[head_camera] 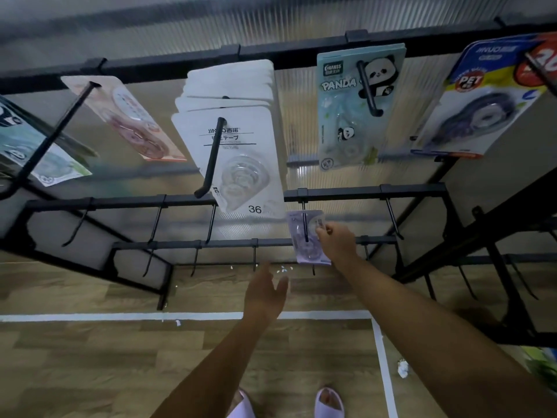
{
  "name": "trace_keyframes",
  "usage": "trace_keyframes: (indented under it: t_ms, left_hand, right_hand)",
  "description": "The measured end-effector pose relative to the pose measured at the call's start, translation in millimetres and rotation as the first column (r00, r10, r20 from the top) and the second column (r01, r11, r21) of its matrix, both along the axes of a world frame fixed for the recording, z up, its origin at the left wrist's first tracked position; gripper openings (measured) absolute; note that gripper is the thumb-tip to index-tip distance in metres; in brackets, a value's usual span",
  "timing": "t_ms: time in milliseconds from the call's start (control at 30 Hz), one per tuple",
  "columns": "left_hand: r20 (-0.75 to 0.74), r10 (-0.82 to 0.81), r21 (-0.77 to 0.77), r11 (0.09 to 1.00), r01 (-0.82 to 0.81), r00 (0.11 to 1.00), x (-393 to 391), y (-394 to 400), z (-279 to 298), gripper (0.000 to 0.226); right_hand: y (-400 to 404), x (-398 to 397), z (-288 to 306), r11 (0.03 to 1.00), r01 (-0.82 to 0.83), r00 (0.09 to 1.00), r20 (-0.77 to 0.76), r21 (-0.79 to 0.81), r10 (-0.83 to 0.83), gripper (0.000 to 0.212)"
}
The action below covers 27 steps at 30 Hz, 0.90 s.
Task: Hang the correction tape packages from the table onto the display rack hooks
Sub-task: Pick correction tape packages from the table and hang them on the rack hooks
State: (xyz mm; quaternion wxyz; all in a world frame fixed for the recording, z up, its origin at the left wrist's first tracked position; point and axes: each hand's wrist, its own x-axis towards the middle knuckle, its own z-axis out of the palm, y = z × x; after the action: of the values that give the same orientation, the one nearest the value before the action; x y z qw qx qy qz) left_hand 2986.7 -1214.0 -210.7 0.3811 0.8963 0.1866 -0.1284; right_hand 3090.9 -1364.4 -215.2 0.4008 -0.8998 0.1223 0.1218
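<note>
**One purple package going onto a middle-rail hook**

One purple correction tape package [306, 236] is hanging on a thin black hook [305, 224] of the display rack [361, 191], and the right hand [337, 239] is pinching its right edge, fingertips [321, 229] closed on the card just beside the hook's shaft. The hook is passing down the front of the card, just left of those fingertips. The package's lower end is dropping below the fingers, across the next black rail [229, 244].

The left hand [266, 292] is hovering below and to the left of the gripping fingers, palm turned inward, fingers spread loosely and holding nothing, apart from the package.

Above the fingers, packages are hanging from the top rail: a thick stack of white JINUO packages [241, 146] up and to the left, its front card reaching down nearly to the purple one; a pale green PANDA package [352, 116] almost straight above; a blue and yellow package [482, 110] up and to the right. Farther left, a pink package [132, 122] and a green one [45, 164] are hanging at a tilt.

Below both hands, the wood-look floor [120, 357] is carrying white tape lines [382, 357], and two pale slippers [328, 402] are showing at the bottom edge.
</note>
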Motion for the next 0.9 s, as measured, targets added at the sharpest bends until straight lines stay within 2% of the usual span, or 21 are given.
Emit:
trace_keyframes:
  t_ms: [167,333,400,567,700,767,900]
  left_hand:
    - [0.031,-0.096,0.127,0.988,0.091,0.995,14,9,22,0.046]
    - [0.038,-0.147,0.140,0.980,0.141,0.988,16,3,44,0.049]
    - [0.037,-0.149,0.129,0.981,0.144,0.988,12,1,50,0.048]
    - [0.067,-0.191,0.156,0.971,0.179,0.979,-15,11,69,0.047]
    - [0.111,-0.190,0.183,0.969,0.168,0.975,-57,48,92,0.044]
    - [0.134,-0.190,0.231,0.960,0.156,0.973,-86,81,106,0.046]
    - [0.123,-0.121,0.331,0.941,0.075,0.985,-162,168,130,0.046]
  right_hand:
    - [17,25,2,0.989,0.103,0.992,-0.082,0.104,-0.095,0.031]
    - [23,7,21,0.989,0.141,0.990,-0.025,0.037,-0.140,0.030]
    - [23,-13,32,0.994,0.106,0.994,0.022,0.018,-0.106,0.026]
    - [40,-87,64,0.991,-0.072,0.974,0.208,-0.114,0.095,0.033]
    - [87,-140,88,0.953,-0.244,0.943,0.185,-0.181,0.277,0.039]
    - [118,-165,102,0.904,-0.358,0.891,0.204,-0.235,0.406,0.033]
    - [202,-224,130,0.777,-0.572,0.728,0.272,-0.263,0.629,0.017]
